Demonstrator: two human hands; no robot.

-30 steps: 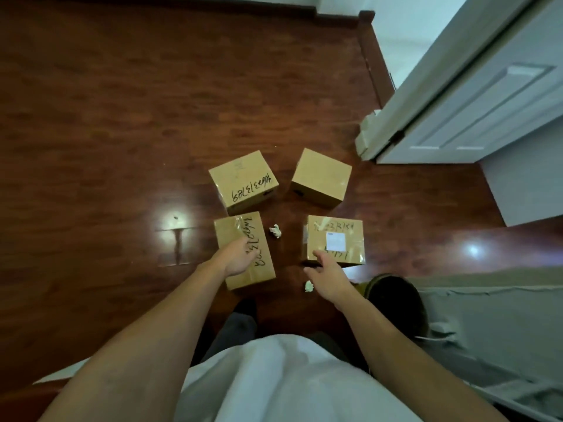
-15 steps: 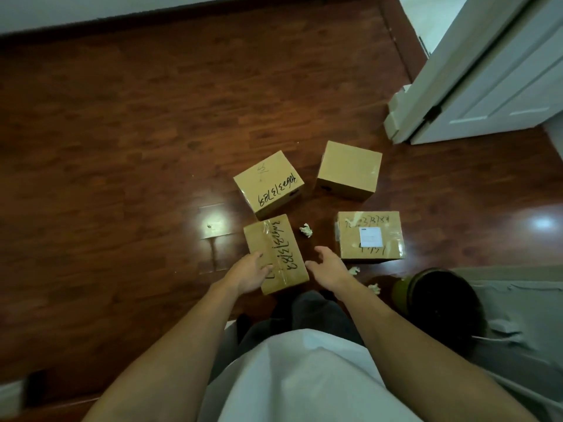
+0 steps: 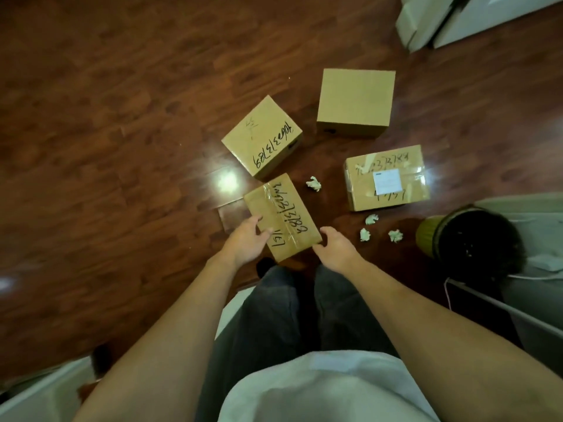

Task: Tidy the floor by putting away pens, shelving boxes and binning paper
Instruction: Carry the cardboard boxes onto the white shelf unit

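Several brown cardboard boxes lie on the dark wooden floor. The nearest, a narrow taped box [image 3: 281, 213] with black handwriting, is gripped at its near end by both hands: my left hand [image 3: 245, 240] on its left side, my right hand [image 3: 333, 249] at its right corner. Beyond it sit a box with handwriting [image 3: 262, 137], a plain box [image 3: 355, 102] and a box with a white label [image 3: 387, 178]. Crumpled paper balls lie on the floor, one [image 3: 313, 183] between the boxes and three [image 3: 371, 219] [image 3: 365, 235] [image 3: 395, 236] near the bin.
A round bin [image 3: 426, 233] with a dark liner and yellow-green wall stands at the right. A white door and frame [image 3: 414, 22] are at the top right. Grey furniture [image 3: 533, 208] borders the right side. My dark trousers fill the space just behind the held box.
My right hand has moved left from the labelled box onto the narrow box's right corner. My left hand has shifted to its near left side. The view has tilted down and closer.
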